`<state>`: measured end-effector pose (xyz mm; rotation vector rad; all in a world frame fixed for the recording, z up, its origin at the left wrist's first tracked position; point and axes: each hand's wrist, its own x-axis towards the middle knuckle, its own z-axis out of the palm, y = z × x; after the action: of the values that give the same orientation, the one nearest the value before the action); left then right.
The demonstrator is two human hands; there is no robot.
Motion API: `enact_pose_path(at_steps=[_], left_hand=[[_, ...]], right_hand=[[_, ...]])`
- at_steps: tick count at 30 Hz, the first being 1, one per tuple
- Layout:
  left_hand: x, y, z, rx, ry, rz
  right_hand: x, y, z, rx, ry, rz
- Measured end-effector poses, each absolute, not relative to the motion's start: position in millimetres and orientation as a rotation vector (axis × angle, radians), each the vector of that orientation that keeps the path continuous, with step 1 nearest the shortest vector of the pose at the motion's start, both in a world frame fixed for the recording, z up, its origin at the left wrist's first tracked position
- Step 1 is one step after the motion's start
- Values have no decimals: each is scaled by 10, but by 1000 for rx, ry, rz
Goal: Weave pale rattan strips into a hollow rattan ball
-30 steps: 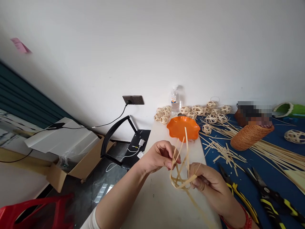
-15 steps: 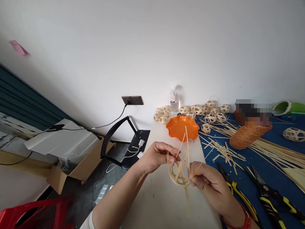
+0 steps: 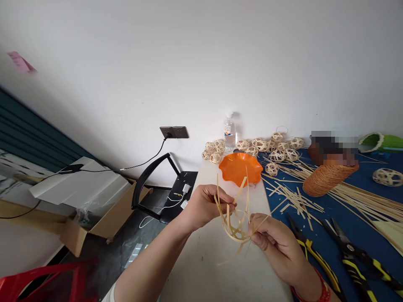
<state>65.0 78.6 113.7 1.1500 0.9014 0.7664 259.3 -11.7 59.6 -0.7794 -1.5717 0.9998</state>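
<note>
Between my hands, above the pale tabletop, is a partly woven bamboo-strip ball with loose strip ends sticking up and out. My left hand pinches a strip at its far left rim between thumb and fingers. At the right side of the weave, my right hand grips the crossing strips between thumb and forefinger. An orange wavy-edged dish sits just beyond the weave. Fingers partly cover the weave's rim on both sides.
Several finished woven balls lie along the wall near a water bottle. On the blue cloth are cut strips, long strips, an orange twine roll, pliers and shears. A black chair stands left.
The woven piece has turned and tilted in my hands, so its strip ends point differently. My left hand has shifted slightly left; my right hand has stayed nearly in place.
</note>
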Motion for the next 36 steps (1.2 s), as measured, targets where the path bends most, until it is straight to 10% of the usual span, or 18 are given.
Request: enact_pose_path(at_steps=[36], left_hand=[[680, 660, 857, 965, 485, 933]], right_hand=[[2579, -66, 555, -956, -1364, 932]])
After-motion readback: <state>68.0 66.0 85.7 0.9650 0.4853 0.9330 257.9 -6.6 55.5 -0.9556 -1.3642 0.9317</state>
